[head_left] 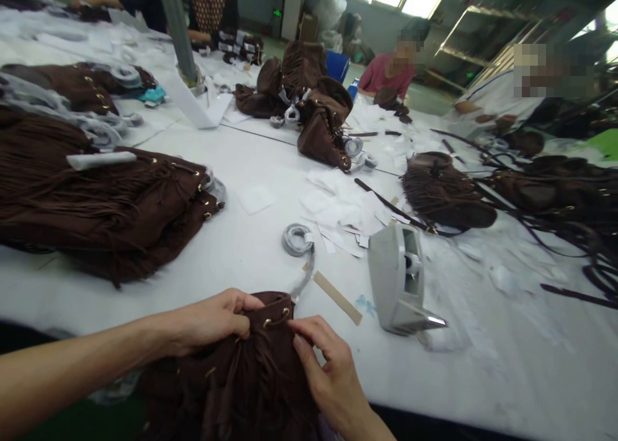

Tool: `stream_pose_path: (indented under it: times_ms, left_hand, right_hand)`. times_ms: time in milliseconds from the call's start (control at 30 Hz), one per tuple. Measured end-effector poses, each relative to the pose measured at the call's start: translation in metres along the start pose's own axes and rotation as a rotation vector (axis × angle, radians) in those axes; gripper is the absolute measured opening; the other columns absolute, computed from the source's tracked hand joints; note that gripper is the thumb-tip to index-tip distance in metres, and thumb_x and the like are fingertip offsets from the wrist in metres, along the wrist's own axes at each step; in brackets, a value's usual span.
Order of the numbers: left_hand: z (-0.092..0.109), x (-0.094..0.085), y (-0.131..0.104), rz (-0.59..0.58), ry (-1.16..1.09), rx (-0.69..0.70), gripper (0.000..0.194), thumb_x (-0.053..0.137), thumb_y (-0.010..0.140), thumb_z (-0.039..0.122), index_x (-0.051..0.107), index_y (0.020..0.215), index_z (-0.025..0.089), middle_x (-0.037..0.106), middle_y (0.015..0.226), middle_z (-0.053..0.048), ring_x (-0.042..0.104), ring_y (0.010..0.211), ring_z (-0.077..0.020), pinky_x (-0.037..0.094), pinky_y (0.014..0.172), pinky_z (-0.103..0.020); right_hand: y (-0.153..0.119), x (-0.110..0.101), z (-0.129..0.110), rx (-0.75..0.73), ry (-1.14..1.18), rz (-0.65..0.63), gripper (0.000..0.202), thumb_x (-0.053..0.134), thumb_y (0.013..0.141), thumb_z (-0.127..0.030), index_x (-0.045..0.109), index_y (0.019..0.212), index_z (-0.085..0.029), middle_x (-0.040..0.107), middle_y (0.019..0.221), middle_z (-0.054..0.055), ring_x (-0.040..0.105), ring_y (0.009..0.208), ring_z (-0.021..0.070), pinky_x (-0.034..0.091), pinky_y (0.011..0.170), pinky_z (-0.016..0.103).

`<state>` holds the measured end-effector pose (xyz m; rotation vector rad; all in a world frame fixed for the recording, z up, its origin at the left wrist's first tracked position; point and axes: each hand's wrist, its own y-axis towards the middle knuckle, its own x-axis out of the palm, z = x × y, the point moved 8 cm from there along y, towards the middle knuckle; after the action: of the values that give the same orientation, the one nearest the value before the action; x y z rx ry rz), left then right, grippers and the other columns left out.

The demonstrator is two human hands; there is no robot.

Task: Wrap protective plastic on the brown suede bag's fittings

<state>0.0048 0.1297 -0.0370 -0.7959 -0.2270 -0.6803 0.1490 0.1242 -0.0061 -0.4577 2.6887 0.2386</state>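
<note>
At the table's front edge, a dark brown drawstring bag with brass eyelets and a cord threaded through them hangs toward me. My left hand grips its top rim from the left, fingers partly inside the opening and thumb outside. On the right side of the rim, my right hand is closed, its thumb and fingertips pinching the bag's edge near an eyelet. A rolled strap in clear wrap lies on the table just behind the bag, its tail running to the rim.
A grey tape dispenser stands right of the bag, beside a brown card strip. Fringed brown bags are heaped at left, with more bags at the back and right. Paper scraps lie mid-table. Several people sit across the table.
</note>
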Motion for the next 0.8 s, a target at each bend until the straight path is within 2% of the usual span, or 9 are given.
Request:
stream_pose_path:
  times_ms: [133, 267, 333, 433, 600, 667, 733, 800]
  left_hand:
    - [-0.006, 0.004, -0.005, -0.006, -0.016, 0.022, 0.041, 0.050, 0.060, 0.007, 0.066, 0.098, 0.014, 0.066, 0.076, -0.001, 0.054, 0.056, -0.0102, 0.040, 0.054, -0.019]
    - [-0.003, 0.011, -0.009, 0.000, 0.098, 0.077, 0.043, 0.048, 0.060, 0.005, 0.065, 0.098, 0.014, 0.064, 0.080, 0.001, 0.051, 0.060, -0.0097, 0.039, 0.054, -0.017]
    - [0.001, 0.014, -0.011, -0.004, 0.194, 0.092, 0.044, 0.046, 0.060, 0.005, 0.066, 0.099, 0.015, 0.064, 0.082, 0.001, 0.052, 0.064, -0.0101, 0.038, 0.055, -0.017]
    - [0.007, 0.022, -0.014, -0.052, 0.392, 0.131, 0.045, 0.043, 0.062, 0.005, 0.066, 0.099, 0.016, 0.064, 0.084, 0.003, 0.052, 0.066, -0.0105, 0.039, 0.057, -0.016]
    - [0.009, 0.029, -0.016, -0.127, 0.629, 0.176, 0.045, 0.039, 0.067, 0.005, 0.066, 0.100, 0.018, 0.063, 0.083, 0.004, 0.049, 0.063, -0.0107, 0.039, 0.056, -0.017]
    - [0.014, 0.026, -0.021, -0.092, 0.707, 0.199, 0.042, 0.040, 0.070, 0.007, 0.066, 0.102, 0.018, 0.063, 0.081, 0.004, 0.049, 0.062, -0.0111, 0.039, 0.055, -0.018]
    - [0.020, 0.022, -0.031, -0.024, 0.825, 0.215, 0.034, 0.047, 0.076, 0.013, 0.065, 0.104, 0.019, 0.063, 0.080, 0.003, 0.052, 0.063, -0.0126, 0.039, 0.056, -0.019]
    - [0.023, 0.021, -0.044, 0.025, 0.974, 0.215, 0.027, 0.055, 0.079, 0.023, 0.064, 0.105, 0.020, 0.066, 0.082, 0.002, 0.056, 0.067, -0.0151, 0.042, 0.059, -0.021]
  right_hand:
    - [-0.002, 0.010, -0.012, -0.182, -0.140, 0.039, 0.025, 0.051, 0.091, -0.014, 0.063, 0.113, -0.019, 0.060, 0.086, 0.006, 0.059, 0.076, 0.0164, 0.049, 0.065, 0.026]
    - [-0.006, 0.018, -0.020, -0.303, -0.259, 0.024, 0.015, 0.052, 0.090, -0.014, 0.061, 0.102, -0.017, 0.058, 0.081, 0.005, 0.056, 0.072, 0.0168, 0.045, 0.062, 0.027]
    - [-0.005, 0.021, -0.019, -0.274, -0.259, -0.049, 0.008, 0.058, 0.087, -0.015, 0.057, 0.094, -0.018, 0.058, 0.081, 0.004, 0.056, 0.073, 0.0173, 0.044, 0.063, 0.028]
    - [-0.001, 0.022, -0.015, -0.182, -0.246, -0.173, 0.015, 0.066, 0.082, -0.018, 0.051, 0.082, -0.020, 0.055, 0.079, 0.001, 0.053, 0.071, 0.0165, 0.039, 0.060, 0.027]
    - [-0.003, 0.018, -0.014, -0.152, -0.098, -0.350, 0.021, 0.057, 0.084, -0.014, 0.042, 0.071, -0.022, 0.051, 0.078, -0.001, 0.051, 0.073, 0.0146, 0.038, 0.063, 0.025]
    - [-0.003, 0.010, -0.011, -0.120, -0.082, -0.341, 0.017, 0.056, 0.087, -0.019, 0.045, 0.075, -0.022, 0.052, 0.079, -0.001, 0.052, 0.074, 0.0150, 0.040, 0.064, 0.025]
    - [0.000, -0.003, -0.014, -0.138, -0.117, -0.281, 0.011, 0.059, 0.088, -0.029, 0.052, 0.086, -0.022, 0.055, 0.084, 0.001, 0.055, 0.079, 0.0165, 0.043, 0.068, 0.027]
    - [0.005, -0.016, -0.028, -0.239, -0.188, -0.203, 0.025, 0.062, 0.088, -0.038, 0.053, 0.105, -0.021, 0.060, 0.096, 0.005, 0.058, 0.089, 0.0191, 0.044, 0.077, 0.029]
